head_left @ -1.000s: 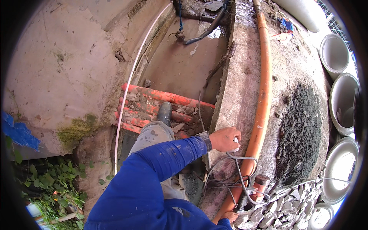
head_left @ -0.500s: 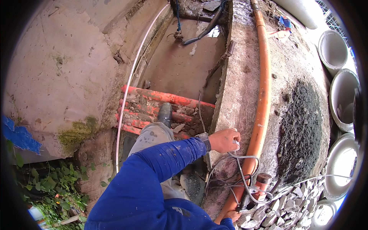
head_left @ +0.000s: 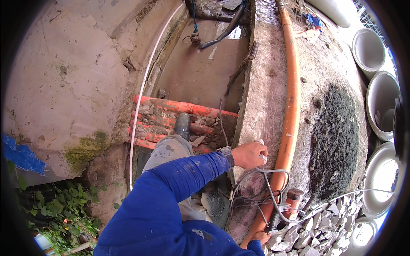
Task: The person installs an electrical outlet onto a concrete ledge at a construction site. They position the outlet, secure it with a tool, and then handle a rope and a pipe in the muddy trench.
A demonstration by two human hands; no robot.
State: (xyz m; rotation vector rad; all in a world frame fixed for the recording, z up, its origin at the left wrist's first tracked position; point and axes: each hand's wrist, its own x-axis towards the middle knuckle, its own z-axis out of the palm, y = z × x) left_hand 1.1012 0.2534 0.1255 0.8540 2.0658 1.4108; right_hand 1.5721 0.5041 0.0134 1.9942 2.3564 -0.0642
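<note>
Fingers of left hand (head_left: 250, 154) grip small white object (head_left: 259, 142) beside smooth orange pipe (head_left: 292, 106).

Orange pipe (head_left: 292, 106) smooth plastic; ledge (head_left: 265, 111) rough concrete.

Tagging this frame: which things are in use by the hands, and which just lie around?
In hand:
- left hand closed on a small white object
- grey cable below it
- right hand by the orange conduit

Lying about:
- concrete pipe rings
- black gravel heap
- rubble stones
- white hose
</note>
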